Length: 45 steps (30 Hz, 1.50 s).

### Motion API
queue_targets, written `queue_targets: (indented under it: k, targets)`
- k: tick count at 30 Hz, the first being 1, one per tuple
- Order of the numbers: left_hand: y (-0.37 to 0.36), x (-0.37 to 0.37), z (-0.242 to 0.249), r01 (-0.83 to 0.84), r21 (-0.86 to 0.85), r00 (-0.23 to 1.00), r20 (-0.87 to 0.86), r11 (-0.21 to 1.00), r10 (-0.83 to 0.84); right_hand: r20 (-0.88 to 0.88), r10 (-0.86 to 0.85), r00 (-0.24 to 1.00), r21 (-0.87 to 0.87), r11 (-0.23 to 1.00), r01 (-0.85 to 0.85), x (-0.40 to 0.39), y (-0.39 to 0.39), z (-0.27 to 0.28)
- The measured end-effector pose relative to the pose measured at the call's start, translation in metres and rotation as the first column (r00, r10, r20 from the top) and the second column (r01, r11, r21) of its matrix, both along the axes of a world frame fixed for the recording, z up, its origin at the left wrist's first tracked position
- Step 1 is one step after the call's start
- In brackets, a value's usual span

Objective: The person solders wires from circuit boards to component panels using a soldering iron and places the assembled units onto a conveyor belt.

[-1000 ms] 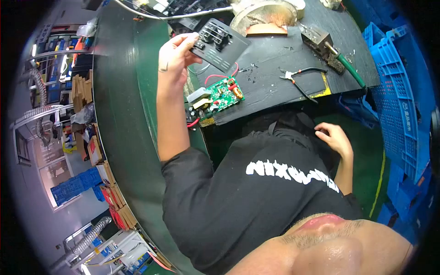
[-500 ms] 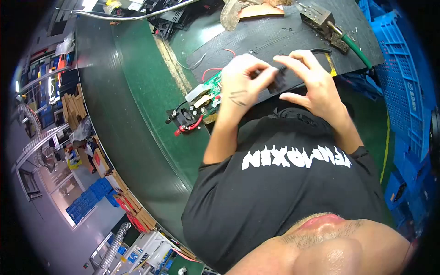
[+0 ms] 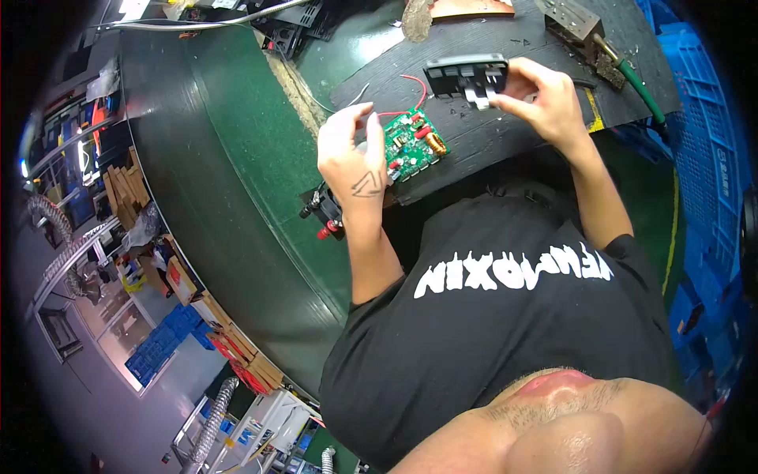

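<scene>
My right hand (image 3: 549,107) grips a black plastic panel (image 3: 466,62) by its right end, thumb below and fingers behind. The panel is raised over the dark work board and tilted, with pale and metallic parts on its underside. My left hand (image 3: 353,150) is open, thumb and forefinger apart, over the left end of a green circuit board (image 3: 407,146). Whether it touches the board is hidden. The board carries red and copper-coloured parts, and a red wire (image 3: 418,91) loops from it. A black fan with red terminals (image 3: 325,213) shows partly behind my left wrist.
A soldering iron with a green handle (image 3: 636,87) rests in a metal holder (image 3: 572,20) at the back right. A brown sponge-like piece (image 3: 416,20) lies at the far edge. Blue crates (image 3: 699,103) stand on the right. A grey cable (image 3: 205,25) crosses the upper left.
My hands have moved apart. The right has lifted the black panel up and away; the left has shifted left and opened. More of the circuit board shows.
</scene>
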<state>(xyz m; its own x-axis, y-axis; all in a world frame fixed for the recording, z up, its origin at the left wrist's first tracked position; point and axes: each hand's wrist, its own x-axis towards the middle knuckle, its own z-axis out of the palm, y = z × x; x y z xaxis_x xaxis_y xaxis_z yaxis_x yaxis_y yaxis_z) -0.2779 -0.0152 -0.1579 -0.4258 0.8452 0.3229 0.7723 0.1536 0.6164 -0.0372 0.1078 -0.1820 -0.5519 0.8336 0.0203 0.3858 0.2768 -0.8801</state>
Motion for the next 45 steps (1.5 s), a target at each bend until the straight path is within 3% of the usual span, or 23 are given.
queue_targets:
  k: [2, 5, 9, 11, 13, 15, 18, 20, 21, 23, 25, 27, 29, 30, 31, 34, 36, 37, 39, 40, 41, 43, 45]
  targets:
    - [-0.005, -0.002, 0.003, -0.018, -0.012, 0.999, 0.028, 1.000, 0.019, -0.116, -0.001, 0.993, -0.002, 1.000, 0.001, -0.021, 0.013, -0.012]
    - [-0.010, 0.000, 0.007, -0.046, -0.029, 0.997, 0.058, 0.999, 0.048, 0.036, -0.062, 0.997, 0.118, 0.991, 0.057, -0.044, 0.028, -0.052]
    - [-0.019, -0.007, 0.000, -0.048, -0.062, 0.998, 0.036, 0.997, 0.050, -0.055, -0.093, 0.994, 0.136, 0.986, 0.100, -0.049, 0.028, -0.062]
    - [-0.025, -0.016, 0.000, -0.058, -0.094, 0.998, -0.007, 0.994, 0.058, 0.088, -0.132, 0.987, 0.184, 0.976, 0.114, -0.049, 0.025, -0.054]
    - [-0.025, -0.026, 0.007, -0.061, -0.137, 0.998, -0.033, 0.989, 0.057, 0.043, -0.142, 0.989, 0.217, 0.968, 0.129, -0.052, 0.024, -0.056]
    - [-0.022, -0.039, 0.013, -0.002, -0.173, 0.963, -0.266, 0.985, -0.044, 0.103, -0.127, 0.987, 0.202, 0.974, 0.104, -0.049, 0.023, -0.046]
    - [-0.006, -0.054, 0.024, 0.133, -0.243, 0.880, -0.417, 0.961, -0.227, -0.003, -0.184, 0.983, 0.243, 0.953, 0.179, -0.039, 0.013, -0.010]
    - [0.008, -0.060, 0.021, 0.210, -0.251, 0.813, -0.492, 0.945, -0.312, 0.022, -0.210, 0.977, 0.273, 0.942, 0.196, -0.017, 0.008, 0.011]
    - [0.015, -0.060, 0.020, 0.205, -0.249, 0.819, -0.487, 0.947, -0.305, 0.011, -0.232, 0.973, 0.285, 0.933, 0.220, -0.004, 0.007, 0.019]
    - [0.026, -0.059, 0.018, -0.041, -0.521, 0.799, -0.529, 0.853, -0.285, -0.048, -0.282, 0.958, 0.408, 0.870, 0.276, 0.043, 0.010, 0.017]
    - [0.040, -0.066, 0.003, -0.104, -0.591, 0.821, -0.505, 0.800, -0.266, -0.030, -0.467, 0.884, 0.553, 0.729, 0.404, 0.081, 0.010, 0.027]
    - [0.046, -0.077, -0.022, -0.106, -0.613, 0.817, -0.503, 0.783, -0.283, -0.095, -0.638, 0.764, 0.388, 0.683, 0.618, 0.122, 0.007, 0.018]
    - [0.056, -0.072, -0.034, -0.169, -0.670, 0.851, -0.469, 0.723, -0.236, 0.022, -0.646, 0.763, 0.033, 0.764, 0.645, 0.176, 0.007, -0.002]
    - [0.058, -0.069, -0.037, -0.231, -0.719, 0.878, -0.444, 0.655, -0.178, -0.039, -0.594, 0.803, -0.131, 0.800, 0.585, 0.193, 0.006, -0.019]
    - [0.059, -0.068, -0.039, -0.228, -0.718, 0.877, -0.445, 0.658, -0.182, -0.026, -0.615, 0.788, -0.355, 0.743, 0.568, 0.195, 0.003, -0.023]
    - [0.061, -0.065, -0.037, -0.253, -0.741, 0.834, -0.493, 0.622, -0.249, -0.333, -0.589, 0.737, -0.619, 0.726, 0.301, 0.187, -0.007, -0.040]
    - [0.049, -0.062, -0.025, -0.132, -0.473, 0.849, -0.508, 0.871, -0.147, -0.377, -0.654, 0.657, -0.722, 0.651, 0.234, 0.185, -0.005, -0.051]
    - [0.047, -0.058, -0.020, -0.120, -0.472, 0.844, -0.512, 0.873, -0.161, -0.409, -0.687, 0.600, -0.760, 0.621, 0.193, 0.180, -0.002, -0.054]
    - [0.047, -0.045, -0.014, 0.078, -0.152, 0.976, -0.192, 0.985, -0.106, -0.529, -0.691, 0.494, -0.757, 0.646, 0.093, 0.181, 0.006, -0.068]
    - [0.047, -0.033, -0.012, 0.148, -0.021, 0.989, -0.023, 0.989, -0.148, -0.610, -0.675, 0.416, -0.737, 0.675, 0.014, 0.182, 0.012, -0.077]
    - [0.046, -0.021, -0.010, 0.161, -0.013, 0.987, -0.014, 0.987, -0.162, -0.639, -0.702, 0.313, -0.738, 0.675, 0.007, 0.183, 0.017, -0.084]
    - [0.044, 0.004, -0.005, 0.261, 0.171, 0.963, -0.111, 0.950, -0.245, -0.665, -0.715, 0.216, -0.731, 0.682, 0.009, 0.181, 0.023, -0.089]
    - [0.042, 0.025, -0.005, 0.320, 0.224, 0.944, -0.162, 0.921, -0.288, -0.738, -0.648, 0.185, -0.666, 0.745, -0.048, 0.183, 0.031, -0.090]
